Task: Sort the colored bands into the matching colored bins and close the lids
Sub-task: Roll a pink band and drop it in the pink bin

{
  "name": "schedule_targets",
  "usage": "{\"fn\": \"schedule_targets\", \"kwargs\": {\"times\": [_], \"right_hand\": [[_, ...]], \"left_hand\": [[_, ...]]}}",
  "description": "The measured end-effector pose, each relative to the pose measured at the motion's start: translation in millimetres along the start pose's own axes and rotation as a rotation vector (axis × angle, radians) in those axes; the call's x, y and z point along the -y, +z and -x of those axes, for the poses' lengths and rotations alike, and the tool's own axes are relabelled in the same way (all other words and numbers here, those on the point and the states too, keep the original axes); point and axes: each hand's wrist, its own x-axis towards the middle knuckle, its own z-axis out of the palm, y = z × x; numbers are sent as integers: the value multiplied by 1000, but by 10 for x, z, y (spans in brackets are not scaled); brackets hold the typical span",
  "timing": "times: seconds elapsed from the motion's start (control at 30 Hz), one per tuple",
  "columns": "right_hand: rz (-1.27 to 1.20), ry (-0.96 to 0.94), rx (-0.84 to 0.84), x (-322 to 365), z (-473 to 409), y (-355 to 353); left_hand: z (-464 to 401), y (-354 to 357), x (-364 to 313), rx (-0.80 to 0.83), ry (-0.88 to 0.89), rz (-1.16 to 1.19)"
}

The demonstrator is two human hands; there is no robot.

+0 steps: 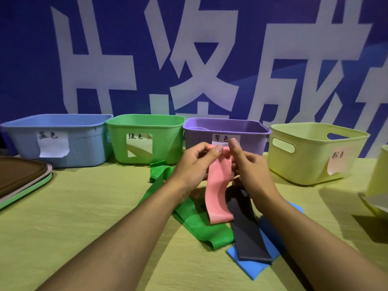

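Your two forearms reached in from the near edge and met over the middle of the table, just in front of the purple bin (225, 134). Your left hand (194, 164) was turned palm toward the right, its fingers curled, with the thumb and fingertips pinching the top left edge of the pink band (219, 193). Your right hand (248, 164) faced it, thumb raised at the band's top right corner, the other fingers curled behind the strip, so both hands held the pink band up by its upper end. The band hung down between your wrists, its lower loop lying over the green band (201, 225) and the dark grey band (248, 234). The grey band lay on top of the blue band (252, 267), all three on the yellow-green tablecloth (84, 217).

Along the far side stood four open bins in a row: the blue bin (84, 143) at far left, the green bin (159, 141) next, the purple bin, and the pale yellow bin (310, 158) at right, each with a paper label. A stack of lids (21, 177) lay at the left edge.
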Motion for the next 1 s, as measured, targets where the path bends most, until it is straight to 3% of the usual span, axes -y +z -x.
{"fn": "schedule_targets", "kwargs": {"times": [1.0], "right_hand": [[-32,-212,134,-83,-27,17]], "left_hand": [[0,5,-31,2,-113,43]]}}
